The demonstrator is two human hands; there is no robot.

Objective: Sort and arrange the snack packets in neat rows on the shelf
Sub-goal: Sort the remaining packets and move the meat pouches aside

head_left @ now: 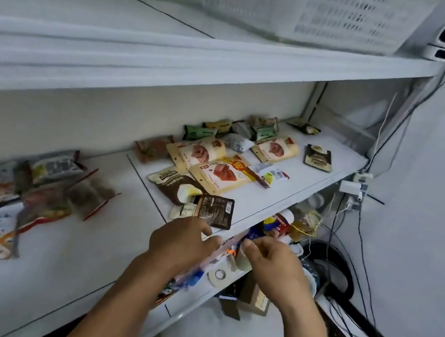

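At the shelf (pixel 75 255) edge, both hands' grips apparently pinch one blurred packet (pixel 217 256)

1. Both bare forearms reach forward and up from the bottom edge, converging toward the middle.
2. The left hand (pixel 181 242) is knuckles-up, fingers curled and pinched closed.
3. The right hand (pixel 273 262) is just beside it, fingertips pinched, thumb pointing left.
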